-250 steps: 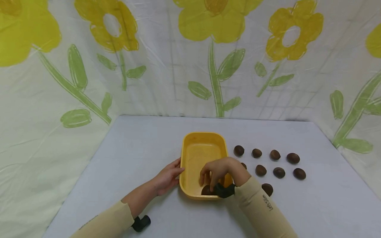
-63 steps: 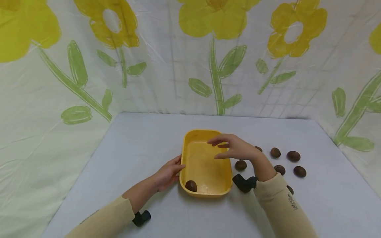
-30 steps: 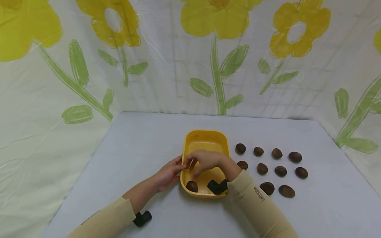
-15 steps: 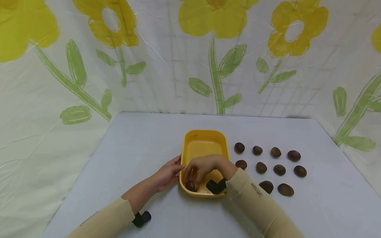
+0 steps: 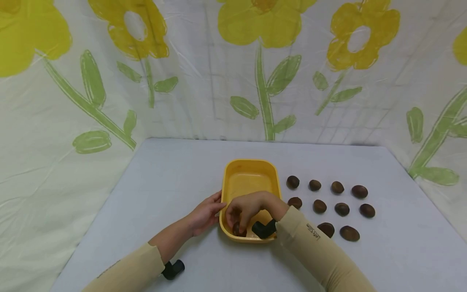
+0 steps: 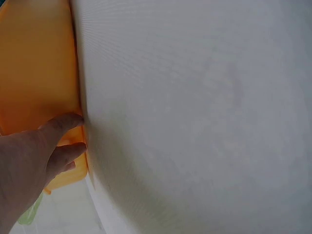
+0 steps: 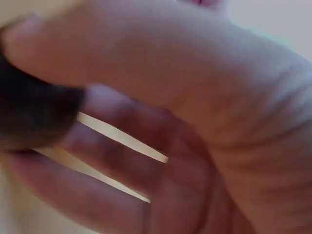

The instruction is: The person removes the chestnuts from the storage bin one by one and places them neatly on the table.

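My left hand holds the left side of a yellow plastic box, its thumb at the rim. In the left wrist view, fingers of that hand lie against the box's outer wall. Inside the box, at its near left corner, my right hand pinches a brown chestnut between thumb and fingers. The right wrist view shows the chestnut dark and blurred, under the thumb. The right hand and wrist hide part of the box floor.
Several chestnuts lie in rows on the white table right of the box; the right sleeve partly covers one in the nearest row. A flower-patterned curtain hangs behind the table.
The right hand moved from above the box's far right side to its near left corner, then its fingers closed on the chestnut there. The left hand has stayed at the box.
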`<action>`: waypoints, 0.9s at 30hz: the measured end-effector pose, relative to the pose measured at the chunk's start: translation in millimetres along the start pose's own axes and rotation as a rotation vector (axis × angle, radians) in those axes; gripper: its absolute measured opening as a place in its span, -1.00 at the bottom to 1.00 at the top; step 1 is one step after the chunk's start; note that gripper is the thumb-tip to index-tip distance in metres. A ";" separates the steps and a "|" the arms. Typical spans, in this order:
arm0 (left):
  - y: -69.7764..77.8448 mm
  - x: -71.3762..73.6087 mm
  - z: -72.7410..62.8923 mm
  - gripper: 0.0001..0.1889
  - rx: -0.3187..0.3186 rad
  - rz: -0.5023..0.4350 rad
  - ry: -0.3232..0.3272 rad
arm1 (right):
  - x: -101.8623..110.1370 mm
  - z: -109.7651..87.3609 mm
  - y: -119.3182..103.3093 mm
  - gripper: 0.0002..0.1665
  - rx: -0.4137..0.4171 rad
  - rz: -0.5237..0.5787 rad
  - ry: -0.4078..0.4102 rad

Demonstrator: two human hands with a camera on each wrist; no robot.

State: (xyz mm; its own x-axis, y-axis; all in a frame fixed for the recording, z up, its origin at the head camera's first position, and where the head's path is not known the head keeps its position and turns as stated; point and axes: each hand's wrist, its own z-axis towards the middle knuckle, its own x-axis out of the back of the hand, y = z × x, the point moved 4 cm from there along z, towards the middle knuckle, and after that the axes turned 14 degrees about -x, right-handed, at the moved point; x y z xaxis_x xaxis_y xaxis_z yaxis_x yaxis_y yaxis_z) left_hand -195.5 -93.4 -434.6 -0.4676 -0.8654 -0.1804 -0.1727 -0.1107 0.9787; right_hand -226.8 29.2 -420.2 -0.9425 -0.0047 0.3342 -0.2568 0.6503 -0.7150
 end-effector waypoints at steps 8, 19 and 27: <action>-2.1 -0.3 0.1 -0.36 -0.004 0.003 -0.008 | 10.3 -12.0 -0.3 -0.74 0.038 -0.009 0.147; -0.8 -0.3 0.1 -0.40 0.003 -0.020 -0.005 | 27.4 -43.5 6.7 -0.78 0.112 -0.006 0.355; 1.5 0.1 0.4 -0.39 0.007 -0.026 0.025 | 32.3 -74.8 14.7 -0.75 0.095 0.044 0.484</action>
State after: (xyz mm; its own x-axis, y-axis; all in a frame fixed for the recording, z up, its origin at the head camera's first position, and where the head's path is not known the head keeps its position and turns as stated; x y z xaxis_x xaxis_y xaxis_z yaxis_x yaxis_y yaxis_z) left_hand -196.1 -93.5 -433.2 -0.4413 -0.8739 -0.2036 -0.1912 -0.1302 0.9729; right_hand -245.0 95.4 -373.9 -0.7509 0.3897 0.5332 -0.2585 0.5694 -0.7803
